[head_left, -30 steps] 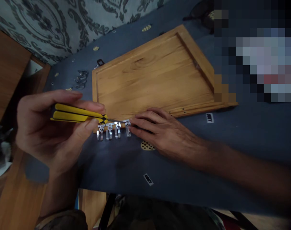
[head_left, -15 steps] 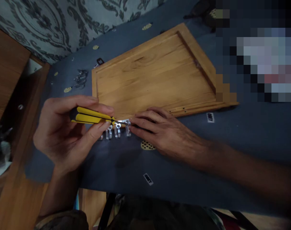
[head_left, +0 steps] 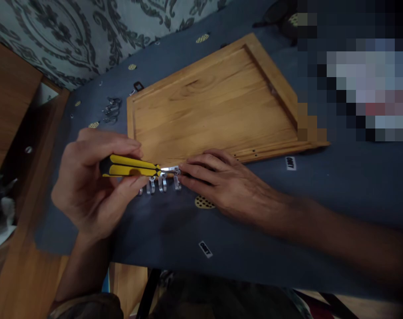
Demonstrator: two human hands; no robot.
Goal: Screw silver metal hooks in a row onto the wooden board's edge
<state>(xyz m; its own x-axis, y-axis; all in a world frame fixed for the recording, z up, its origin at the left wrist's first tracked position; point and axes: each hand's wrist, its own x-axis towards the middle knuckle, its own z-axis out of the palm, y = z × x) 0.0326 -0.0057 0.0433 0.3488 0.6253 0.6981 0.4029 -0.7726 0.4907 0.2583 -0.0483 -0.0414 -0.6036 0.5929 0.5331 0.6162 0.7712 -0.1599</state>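
My left hand [head_left: 88, 186] grips the yellow-and-black handle of a screwdriver [head_left: 135, 167] between thumb and fingers. The screwdriver lies nearly level, its shaft pointing right to the top of a shiny metal hook [head_left: 177, 182] on the near edge of a wooden board [head_left: 204, 119]. At that same hook, the fingertips of my right hand [head_left: 224, 181] press close together and hold it against the board edge; they partly hide its top. More metal hooks [head_left: 162, 182] hang in a row to the left, some behind my left hand.
A small pile of loose metal hooks [head_left: 111, 110] lies on the blue patterned tablecloth [head_left: 254, 248] left of the board. A small black object [head_left: 138, 86] rests by the board's far-left corner. Dark holes [head_left: 254, 153] mark the board's near edge. Patterned wallpaper [head_left: 71, 35] rises behind.
The screwdriver handle has turned in my left hand, and the fingers have shifted and opened slightly around it. My right hand and the board stay in place.
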